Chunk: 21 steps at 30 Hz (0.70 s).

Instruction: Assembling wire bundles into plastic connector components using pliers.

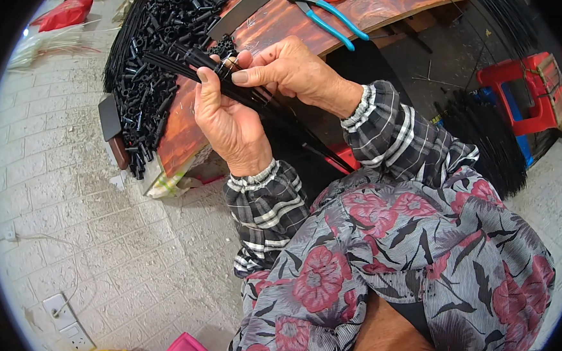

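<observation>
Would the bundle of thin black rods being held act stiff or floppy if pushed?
The bundle of thin black rods is probably stiff, since it runs nearly straight past the left hand. It may fan apart if loosened: the ends beyond that hand look separate. Each rod is slim, so likely light.

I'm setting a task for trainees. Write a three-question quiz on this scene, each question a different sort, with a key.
1. Multiple choice: what colour are the handles of the pliers on the table?
a) yellow
b) blue
c) pink

2. True or false: the red stool is on the person's right.

3. Short answer: what are the left hand and the right hand both touching?

Key:
1. b
2. True
3. A bundle of thin black rods
</observation>
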### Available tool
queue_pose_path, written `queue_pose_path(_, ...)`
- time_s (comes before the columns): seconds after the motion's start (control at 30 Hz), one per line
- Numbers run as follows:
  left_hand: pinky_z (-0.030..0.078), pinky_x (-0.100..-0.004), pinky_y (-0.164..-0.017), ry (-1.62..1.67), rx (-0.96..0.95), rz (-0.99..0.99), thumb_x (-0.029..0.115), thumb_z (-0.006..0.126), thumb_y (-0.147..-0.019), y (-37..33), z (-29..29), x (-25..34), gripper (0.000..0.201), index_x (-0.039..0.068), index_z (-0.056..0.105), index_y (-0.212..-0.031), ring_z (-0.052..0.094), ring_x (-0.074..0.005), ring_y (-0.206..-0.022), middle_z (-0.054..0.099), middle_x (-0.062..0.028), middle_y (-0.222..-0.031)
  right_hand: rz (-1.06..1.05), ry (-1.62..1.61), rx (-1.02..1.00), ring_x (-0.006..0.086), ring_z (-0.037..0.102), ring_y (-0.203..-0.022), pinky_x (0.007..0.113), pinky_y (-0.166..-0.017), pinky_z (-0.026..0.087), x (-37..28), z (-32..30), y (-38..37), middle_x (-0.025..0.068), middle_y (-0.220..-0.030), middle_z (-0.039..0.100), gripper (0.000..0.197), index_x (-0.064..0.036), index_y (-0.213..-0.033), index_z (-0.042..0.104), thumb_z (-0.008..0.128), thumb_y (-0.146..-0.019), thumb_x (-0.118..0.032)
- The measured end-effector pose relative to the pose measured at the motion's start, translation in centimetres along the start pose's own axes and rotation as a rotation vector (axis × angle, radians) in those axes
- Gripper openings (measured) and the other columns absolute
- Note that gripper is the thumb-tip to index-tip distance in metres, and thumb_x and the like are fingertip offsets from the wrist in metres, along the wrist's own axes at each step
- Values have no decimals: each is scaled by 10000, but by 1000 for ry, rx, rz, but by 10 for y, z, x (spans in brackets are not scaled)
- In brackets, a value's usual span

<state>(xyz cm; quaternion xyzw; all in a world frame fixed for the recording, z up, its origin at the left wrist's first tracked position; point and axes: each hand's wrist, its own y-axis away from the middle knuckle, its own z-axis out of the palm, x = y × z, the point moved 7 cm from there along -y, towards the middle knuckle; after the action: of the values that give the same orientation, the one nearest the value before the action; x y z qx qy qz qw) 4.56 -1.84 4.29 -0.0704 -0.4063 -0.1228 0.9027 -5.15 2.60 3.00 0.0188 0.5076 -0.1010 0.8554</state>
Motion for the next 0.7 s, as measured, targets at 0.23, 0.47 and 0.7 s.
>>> queue_pose_path(0.23, 471, -330, -765, 52, -44, 4, 182, 560, -833, -1, 3, -2, 219, -19, 533, -917, 586, -250, -808, 565, -83, -885, -16, 40, 2, 9, 357, -378, 158, -335, 234, 6, -4, -6, -47, -492, 449, 214, -46, -660, 606, 704, -711, -229)
queue_pose_path(0.47, 462, -316, -765, -64, -15, 20, 172, 558, -836, -7, -6, -4, 216, -28, 523, -908, 587, -247, -813, 560, -86, -864, -65, 24, -3, 14, 391, -404, 162, -352, 259, 9, -5, -6, -38, -518, 487, 165, -40, -692, 629, 677, -740, -191)
queue_pose_path(0.7, 449, -283, -750, -113, -18, -3, 133, 565, -825, -9, -1, -7, 160, -11, 532, -885, 586, -211, -793, 574, -83, -826, -268, 217, 132, 15, 432, -518, 175, -446, 333, 8, -5, -5, -18, -570, 537, 155, 14, -686, 615, 656, -749, -122)
